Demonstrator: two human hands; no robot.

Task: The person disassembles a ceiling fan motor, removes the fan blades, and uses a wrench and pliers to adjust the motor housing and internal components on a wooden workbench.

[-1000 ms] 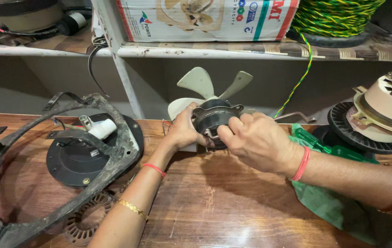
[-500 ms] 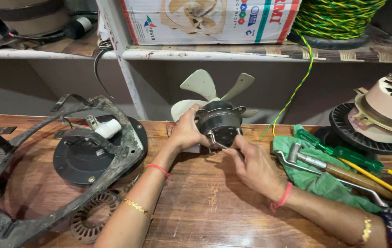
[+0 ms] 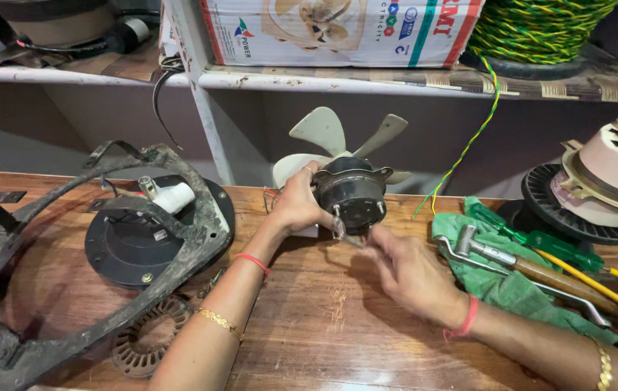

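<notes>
While my left hand (image 3: 298, 206) wraps round the far-left side of the black fan motor (image 3: 352, 195), fingers curled and pressed against its housing, I keep it tipped on edge above the wooden bench (image 3: 309, 318), its cream blades (image 3: 327, 130) pointing away toward the shelf (image 3: 410, 81). My right hand (image 3: 410, 275) sits just near-right of the motor, fingertips drawn together in a pinch on a thin metal piece (image 3: 345, 233) at the motor's lower face; whether it is a pin, a screw or a slim tool I cannot tell, as it is small and blurred.

To do this well, I judge the left hand must hold the housing dead steady so the motor does not roll on its blades, while the right works the small piece straight along its own line, not at a slant. A loose pinch could let it slip and drop onto the bench.

To the right lie a green cloth (image 3: 504, 286), a hammer (image 3: 519, 264) and a green-handled screwdriver (image 3: 533, 239) on it, close to hand. At left rest a black fan frame (image 3: 106, 239) around a round black base plate (image 3: 135, 246), and a stator ring (image 3: 153, 340) near me.
</notes>
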